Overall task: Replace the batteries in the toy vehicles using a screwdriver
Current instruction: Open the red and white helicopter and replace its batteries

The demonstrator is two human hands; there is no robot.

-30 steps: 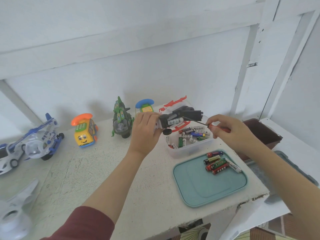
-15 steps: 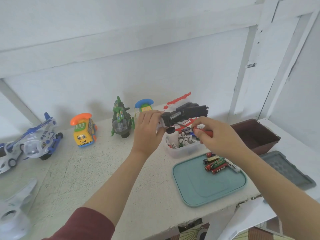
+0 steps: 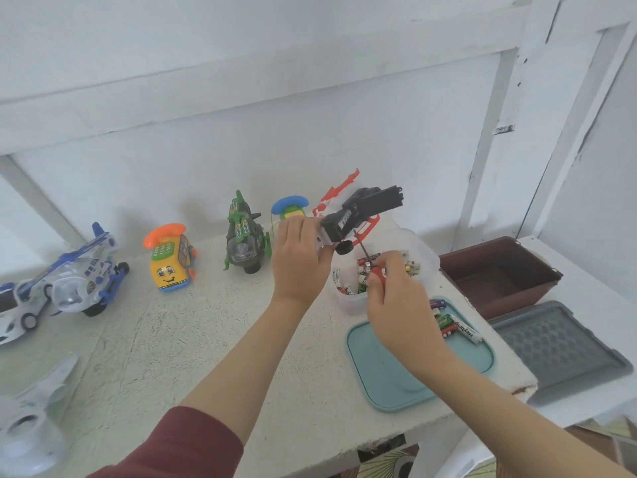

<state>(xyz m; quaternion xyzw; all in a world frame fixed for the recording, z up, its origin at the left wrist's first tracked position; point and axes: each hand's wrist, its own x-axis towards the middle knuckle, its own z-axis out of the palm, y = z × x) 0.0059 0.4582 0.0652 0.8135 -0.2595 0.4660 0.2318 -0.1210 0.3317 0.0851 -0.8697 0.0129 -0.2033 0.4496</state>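
Head cam, L hand (image 3: pixel 298 260) raised gripping toy helicopter (image 3: pixel 365 210), R hand (image 3: pixel 393 298) pinching screwdriver (image 3: pixel 376 276) beneath.

Left hand (image 3: pixel 300 260) covers the front end of the toy helicopter (image 3: pixel 365 208). Right hand (image 3: pixel 393 294) swallows most of the screwdriver (image 3: pixel 363 251); only a bit of red handle and the thin shaft show. Tip too small to tell if it sits in a screw. Right hand also blocks some of the batteries (image 3: pixel 412 267) in the clear tub (image 3: pixel 351 303) and part of the battery pile (image 3: pixel 455 326) on the teal lid (image 3: pixel 396 374). Tub labels unreadable. Blue toy phone (image 3: pixel 289 208) half hidden behind the left hand. White car (image 3: pixel 13 315) and blurry white toy (image 3: pixel 24 432) cut by left edge.
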